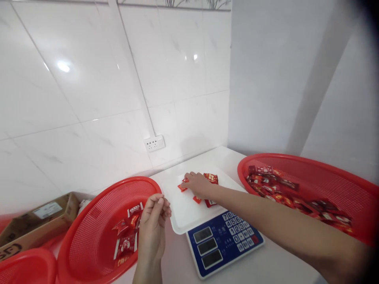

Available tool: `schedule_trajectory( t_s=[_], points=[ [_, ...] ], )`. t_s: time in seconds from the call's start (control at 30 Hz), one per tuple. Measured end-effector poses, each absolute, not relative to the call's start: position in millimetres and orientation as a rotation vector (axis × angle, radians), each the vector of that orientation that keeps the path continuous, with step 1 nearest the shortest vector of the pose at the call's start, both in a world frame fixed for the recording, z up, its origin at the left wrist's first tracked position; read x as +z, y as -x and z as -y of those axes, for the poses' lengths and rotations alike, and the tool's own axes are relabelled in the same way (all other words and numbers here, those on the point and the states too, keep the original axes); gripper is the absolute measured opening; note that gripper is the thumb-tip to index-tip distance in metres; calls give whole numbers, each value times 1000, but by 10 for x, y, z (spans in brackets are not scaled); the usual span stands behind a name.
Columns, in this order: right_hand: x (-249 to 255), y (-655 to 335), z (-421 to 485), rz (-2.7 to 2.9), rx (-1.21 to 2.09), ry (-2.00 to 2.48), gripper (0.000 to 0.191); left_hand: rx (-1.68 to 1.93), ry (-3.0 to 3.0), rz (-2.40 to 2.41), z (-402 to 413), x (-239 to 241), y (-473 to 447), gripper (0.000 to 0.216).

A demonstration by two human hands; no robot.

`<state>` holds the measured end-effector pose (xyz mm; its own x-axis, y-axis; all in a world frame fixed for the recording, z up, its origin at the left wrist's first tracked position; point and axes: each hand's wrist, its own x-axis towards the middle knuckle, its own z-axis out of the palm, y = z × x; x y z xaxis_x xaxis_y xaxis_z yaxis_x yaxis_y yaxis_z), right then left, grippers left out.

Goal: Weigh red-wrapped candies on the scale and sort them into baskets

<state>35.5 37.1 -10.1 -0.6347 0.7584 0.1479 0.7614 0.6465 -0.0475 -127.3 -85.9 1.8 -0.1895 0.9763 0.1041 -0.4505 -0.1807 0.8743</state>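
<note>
My right hand (pixel 197 184) reaches over the white weighing tray (pixel 180 219), fingers curled down on a small red wrapped packet (pixel 182 187). Under and beside that hand lie other red packets, one (pixel 211 178) just past the wrist side and a small one (pixel 197 200) in front. My left hand (pixel 155 215) is held up between the tray and the left red basket (pixel 71 236), thumb pressed to curled fingers, with nothing showing in them. The tray sits on a digital scale (pixel 204 260) with a blue keypad panel; its displays look dark.
Several red packets (pixel 126 244) lie in the left basket. A larger pile (pixel 275 187) fills part of the right red basket (pixel 296 159). An open cardboard box (pixel 56 221) and another red basket (pixel 32 260) stand at left. A wall socket (pixel 154 143) is behind the white table (pixel 177 258).
</note>
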Motion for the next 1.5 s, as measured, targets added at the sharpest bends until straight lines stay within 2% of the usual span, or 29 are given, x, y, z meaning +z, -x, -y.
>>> schedule_trajectory(
  t_s=[0.17, 0.33, 0.53, 0.7, 0.9, 1.27, 1.5],
  points=[
    [-24, -488, -389, 2775, -62, 1267, 28, 1632, -880, -884, 862, 31, 1286, 16],
    [26, -664, -444, 2722, -18, 1407, 50, 1605, -986, -1011, 843, 6, 1315, 18],
    [-30, -835, -433, 2731, 123, 1372, 41, 1383, -1511, -1528, 842, 5, 1459, 26],
    [-33, -1030, -475, 2629, 121, 1388, 48, 1059, -1740, -1998, 817, -73, 1614, 49],
    [-45, -1141, -427, 2604, 94, 1416, 50, 776, -1760, -1995, 826, -124, 1587, 54],
    [26, -698, -534, 2638, -41, 1457, 43, 784, -1847, -2006, 856, -129, 1479, 50],
    [-41, -742, -555, 2667, 43, 1461, 42, 731, -1871, -2037, 855, -100, 1533, 49]
  ],
)
